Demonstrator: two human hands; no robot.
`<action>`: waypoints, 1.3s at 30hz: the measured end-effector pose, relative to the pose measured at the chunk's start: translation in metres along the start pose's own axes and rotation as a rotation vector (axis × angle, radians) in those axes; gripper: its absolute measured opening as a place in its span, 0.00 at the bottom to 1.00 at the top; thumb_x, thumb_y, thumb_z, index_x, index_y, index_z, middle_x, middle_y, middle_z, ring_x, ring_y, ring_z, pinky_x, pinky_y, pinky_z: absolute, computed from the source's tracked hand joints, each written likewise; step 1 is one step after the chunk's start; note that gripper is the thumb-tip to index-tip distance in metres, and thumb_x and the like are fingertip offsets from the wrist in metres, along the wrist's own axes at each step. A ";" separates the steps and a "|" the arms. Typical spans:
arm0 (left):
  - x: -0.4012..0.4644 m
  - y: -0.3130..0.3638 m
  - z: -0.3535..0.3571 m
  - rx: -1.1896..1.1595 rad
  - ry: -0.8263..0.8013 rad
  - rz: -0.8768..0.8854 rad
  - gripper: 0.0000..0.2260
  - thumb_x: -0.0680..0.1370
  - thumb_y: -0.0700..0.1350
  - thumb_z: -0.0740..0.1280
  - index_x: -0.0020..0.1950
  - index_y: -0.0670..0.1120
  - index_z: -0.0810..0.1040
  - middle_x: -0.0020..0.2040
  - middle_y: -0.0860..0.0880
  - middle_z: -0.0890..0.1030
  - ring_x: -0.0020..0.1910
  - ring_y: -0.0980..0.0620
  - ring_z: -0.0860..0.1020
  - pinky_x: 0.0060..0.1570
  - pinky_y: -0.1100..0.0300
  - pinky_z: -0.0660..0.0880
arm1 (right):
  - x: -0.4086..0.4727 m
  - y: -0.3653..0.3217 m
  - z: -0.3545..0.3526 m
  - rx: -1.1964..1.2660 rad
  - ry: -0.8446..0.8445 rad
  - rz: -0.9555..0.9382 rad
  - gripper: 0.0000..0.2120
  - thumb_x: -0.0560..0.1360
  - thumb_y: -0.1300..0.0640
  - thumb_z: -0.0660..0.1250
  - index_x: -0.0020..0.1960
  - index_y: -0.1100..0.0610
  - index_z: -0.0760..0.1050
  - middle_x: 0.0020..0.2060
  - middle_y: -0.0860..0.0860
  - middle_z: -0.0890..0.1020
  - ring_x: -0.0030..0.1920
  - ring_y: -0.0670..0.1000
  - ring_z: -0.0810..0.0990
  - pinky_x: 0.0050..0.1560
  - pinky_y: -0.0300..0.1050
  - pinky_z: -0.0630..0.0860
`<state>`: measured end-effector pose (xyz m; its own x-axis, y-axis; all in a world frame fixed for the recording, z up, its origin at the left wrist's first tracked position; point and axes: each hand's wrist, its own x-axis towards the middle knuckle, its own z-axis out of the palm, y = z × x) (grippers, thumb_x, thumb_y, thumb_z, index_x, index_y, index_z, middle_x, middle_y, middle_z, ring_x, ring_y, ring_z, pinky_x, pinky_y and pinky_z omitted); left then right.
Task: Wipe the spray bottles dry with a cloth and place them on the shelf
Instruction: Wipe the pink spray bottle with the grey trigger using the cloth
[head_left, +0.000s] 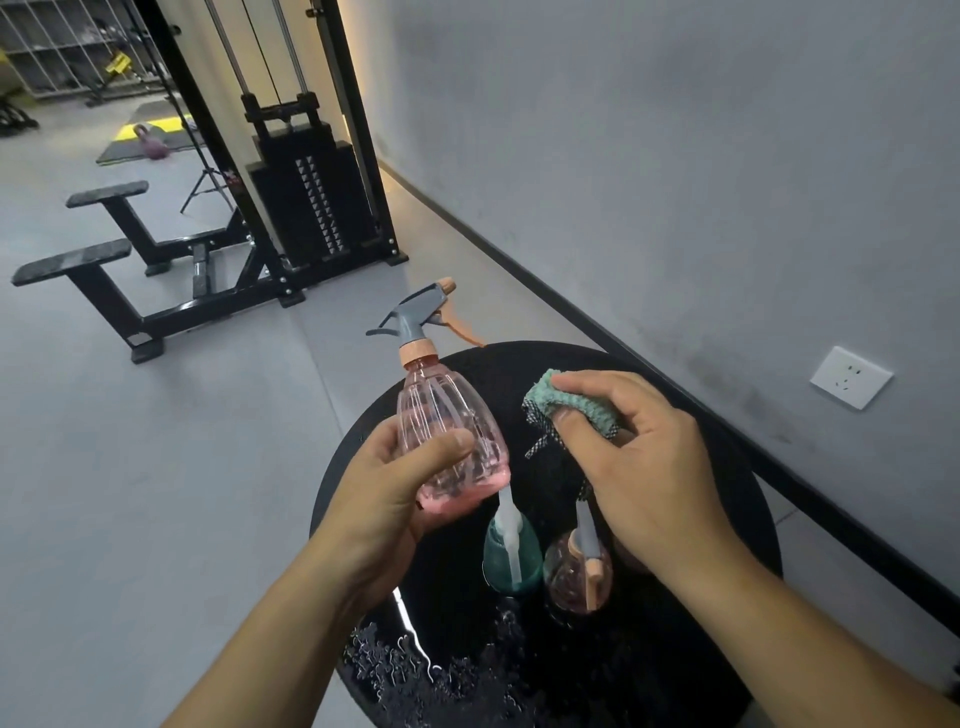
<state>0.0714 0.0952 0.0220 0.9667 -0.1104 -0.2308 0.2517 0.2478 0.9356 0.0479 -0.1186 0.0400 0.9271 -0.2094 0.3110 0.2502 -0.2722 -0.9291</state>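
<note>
- Nearest: wet patch of droplets (415, 670) on the round black table (727, 597), at its near-left edge. Judged: water shed from the bottles, so drying is not finished.
- Just beyond, 2 more spray bottles standing on the table: a teal bottle (511, 564) and, touching or just right of it, a second pink bottle (576, 577). Both are below and between the hands, neither held. The right wrist partly covers the second pink one.
- Left hand (384, 499): fingers and thumb curled round the lower body of the pink spray bottle (449, 431), thumb across its front. Bottle held clear above the table.
- Bottle's long axis: close to upright, top leaning slightly left and far, grey trigger head (415, 312) at the far end, nozzle pointing right.
- Right hand (639, 457): fingers and thumb pinching a bunched teal cloth (566, 402), a dark checked edge hanging under it.
- Key relation: the cloth sits just right of the bottle's body at about shoulder height, near but apart, a clear gap showing. The bottle lies left of the right fingertips.
- Judged next need: bring the cloth leftward onto the bottle wall, left hand turning the bottle.
- Far: weight-stack machine (311, 197) on the grey floor, wall socket (849, 376) at right. No shelf in view.
</note>
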 end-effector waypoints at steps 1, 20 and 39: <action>0.000 -0.001 0.000 0.022 -0.010 0.003 0.30 0.68 0.43 0.79 0.69 0.44 0.79 0.60 0.40 0.87 0.57 0.39 0.87 0.51 0.46 0.85 | 0.001 0.000 0.000 0.005 0.017 0.018 0.13 0.77 0.60 0.73 0.56 0.44 0.84 0.52 0.39 0.85 0.55 0.41 0.83 0.57 0.42 0.81; -0.020 -0.008 0.007 0.433 -0.265 0.038 0.26 0.74 0.37 0.80 0.65 0.61 0.83 0.55 0.44 0.89 0.55 0.42 0.88 0.59 0.51 0.83 | 0.018 -0.007 0.020 -0.433 0.020 -0.323 0.16 0.82 0.58 0.68 0.69 0.55 0.78 0.64 0.48 0.76 0.63 0.46 0.77 0.59 0.39 0.81; -0.014 -0.005 -0.003 0.426 -0.267 -0.011 0.29 0.73 0.37 0.80 0.68 0.62 0.82 0.58 0.42 0.88 0.57 0.40 0.87 0.61 0.45 0.81 | 0.025 0.003 0.005 -0.533 -0.012 -0.297 0.17 0.80 0.63 0.67 0.68 0.54 0.80 0.65 0.47 0.78 0.66 0.46 0.74 0.68 0.42 0.75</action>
<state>0.0564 0.0990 0.0198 0.9045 -0.3672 -0.2169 0.1668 -0.1635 0.9724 0.0729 -0.1204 0.0438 0.8431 -0.0428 0.5360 0.3272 -0.7503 -0.5745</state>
